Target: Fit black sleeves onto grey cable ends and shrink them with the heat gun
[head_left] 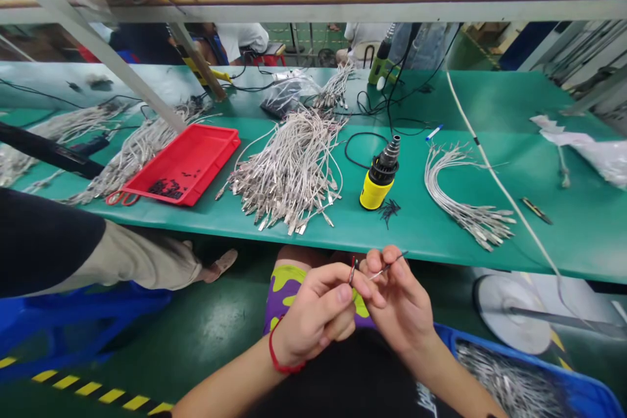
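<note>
Above my lap, just in front of the bench edge, my two hands meet. My left hand [326, 310], with a red cord round the wrist, is closed in a pinch; a short wire end [353, 269] with red and black showing sticks up at its index finger. My right hand [404, 307] pinches a thin dark strand [392, 264] between thumb and fingers. Whether it is wire or tubing I cannot tell. Closest on the bench are a small bunch of black tube pieces [389, 210] and a yellow heat gun [379, 183] standing nozzle up.
A large heap of grey USB cables [294, 163] lies on the green bench [362, 241]. Left of it sits a red tray [215, 160] with small black pieces. A cable bundle [460, 199] and tweezers [536, 211] lie right. A blue bin [588, 382] stands below. Another person's leg [142, 255] is left.
</note>
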A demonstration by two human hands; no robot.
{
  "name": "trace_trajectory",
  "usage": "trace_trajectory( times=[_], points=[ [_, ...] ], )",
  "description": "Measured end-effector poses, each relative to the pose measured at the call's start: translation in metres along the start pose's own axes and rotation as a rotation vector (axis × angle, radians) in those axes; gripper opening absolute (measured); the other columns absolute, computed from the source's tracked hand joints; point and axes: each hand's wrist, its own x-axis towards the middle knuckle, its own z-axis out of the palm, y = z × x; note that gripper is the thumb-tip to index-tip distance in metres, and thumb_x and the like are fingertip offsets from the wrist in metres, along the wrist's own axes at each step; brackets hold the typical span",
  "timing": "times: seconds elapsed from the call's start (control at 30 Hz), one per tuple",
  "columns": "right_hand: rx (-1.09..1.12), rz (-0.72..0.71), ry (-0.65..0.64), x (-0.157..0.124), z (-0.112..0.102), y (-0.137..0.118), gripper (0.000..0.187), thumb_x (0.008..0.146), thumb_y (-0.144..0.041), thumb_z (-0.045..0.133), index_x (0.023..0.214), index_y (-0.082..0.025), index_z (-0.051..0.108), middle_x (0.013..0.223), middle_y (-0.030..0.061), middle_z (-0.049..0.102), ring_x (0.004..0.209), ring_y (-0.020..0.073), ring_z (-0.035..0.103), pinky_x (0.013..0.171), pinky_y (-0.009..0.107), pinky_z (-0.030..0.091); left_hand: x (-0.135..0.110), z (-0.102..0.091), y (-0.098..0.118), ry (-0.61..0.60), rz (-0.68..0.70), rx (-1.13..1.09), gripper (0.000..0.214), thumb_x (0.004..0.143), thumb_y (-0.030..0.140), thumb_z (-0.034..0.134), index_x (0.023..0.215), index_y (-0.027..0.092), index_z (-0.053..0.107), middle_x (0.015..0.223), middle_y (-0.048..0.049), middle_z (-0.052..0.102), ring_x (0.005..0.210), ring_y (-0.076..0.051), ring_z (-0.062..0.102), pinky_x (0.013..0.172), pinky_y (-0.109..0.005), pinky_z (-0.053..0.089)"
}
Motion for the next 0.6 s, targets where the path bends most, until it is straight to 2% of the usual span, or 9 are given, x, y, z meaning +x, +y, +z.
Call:
trace_trajectory(
  times=[0.23,0.6],
  points=[
    [-0.003,0.005,0.033,0.0016,-0.002,0.0011,0.009,0.089,-0.029,0.077,0.092,-0.026,0.07,0.086,-0.0004,0.066,0.072,0.0114,0.059,0.06,0.019,0.053,0.0003,-0.0011,0.0001,-0.003,-0.005,0.027,0.021,0.104,0.025,0.055,0.11,0.015,0.072,0.096,-0.0076,0.074,0.034,0.005,0.028,0.037,-0.01,0.025],
    [-0.019,-0.01,0.048,-0.0007,-0.0002,0.0005,0.011,0.088,-0.029,0.08,0.092,-0.026,0.07,0.086,-0.0007,0.066,0.075,0.0099,0.06,0.062,0.016,0.052,-0.0006,-0.0004,-0.0004,0.02,-0.009,0.061,0.02,0.104,0.028,0.056,0.108,0.015,0.071,0.101,-0.0104,0.075,0.033,0.006,0.027,0.037,-0.011,0.023]
  ],
)
